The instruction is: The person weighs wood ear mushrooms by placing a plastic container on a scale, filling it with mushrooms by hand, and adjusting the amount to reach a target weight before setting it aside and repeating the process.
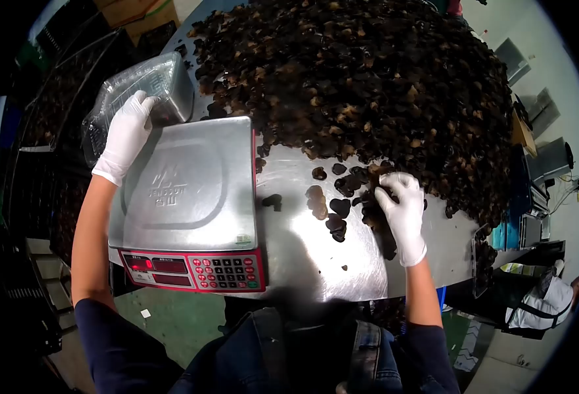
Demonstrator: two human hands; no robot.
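Pieces [361, 79] heap up across the top and upper right of the frame, thin, curled and wet-looking, mostly near-black with brown and amber showing where light catches their ruffled edges. They lie on a shiny metal table [283, 256], and a few have strayed from the heap toward the centre of the frame: some rounded and almost black, and one paler, long brown piece [315, 202] that looks translucent. My white-gloved right hand [392, 188], right of centre, is at the heap's near edge with fingers bent and pointing left over dark pieces; I cannot tell whether any are pinched in it. My left hand [138, 118], gloved too, is at upper left with its fingers bent over the near part of some clear plastic trays [171, 79], touching them, though I cannot tell how firmly they are gripped. Just beside that hand, at centre left, sits a red-edged scale [191, 190] with a flat silver plate, a lit red display [139, 264] and a keypad [229, 270]. At lower right a person [542, 302] in a white top appears.
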